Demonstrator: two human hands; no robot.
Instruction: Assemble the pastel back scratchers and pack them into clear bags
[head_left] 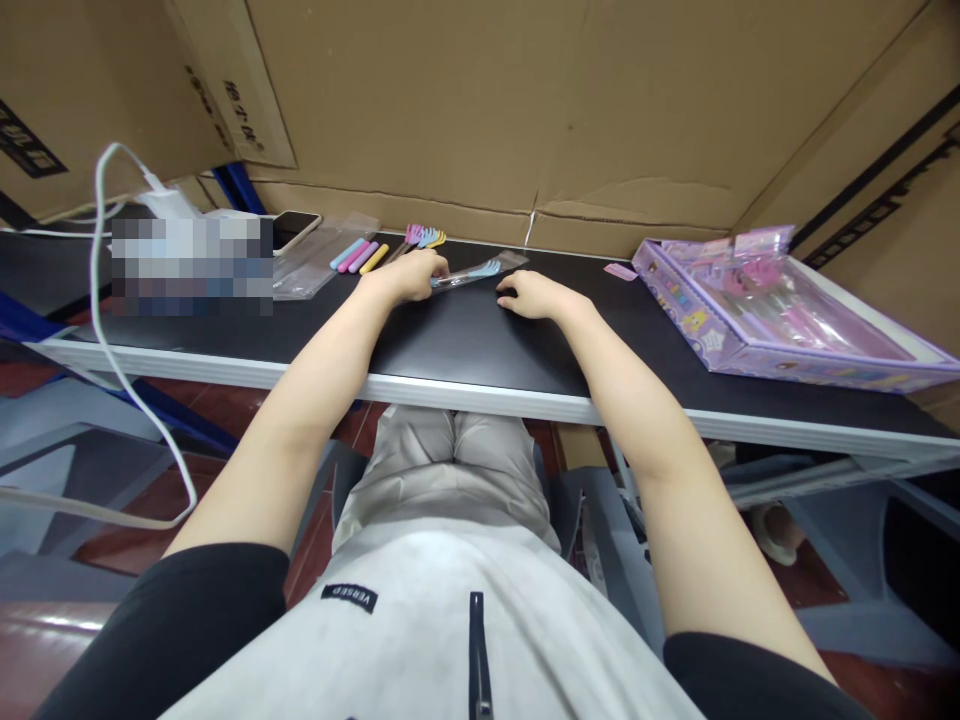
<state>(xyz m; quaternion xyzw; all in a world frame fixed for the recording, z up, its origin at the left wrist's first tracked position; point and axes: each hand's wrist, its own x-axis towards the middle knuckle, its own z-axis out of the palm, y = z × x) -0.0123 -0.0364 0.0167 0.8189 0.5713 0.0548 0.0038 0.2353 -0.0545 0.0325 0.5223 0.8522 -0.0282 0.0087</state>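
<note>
Left hand holds fork (blue) — right hand half-curled

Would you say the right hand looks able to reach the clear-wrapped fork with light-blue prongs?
Likely yes: the right hand seems empty and is near the pronged end of the fork, with nothing visible between; the left hand is at the other end.
</note>
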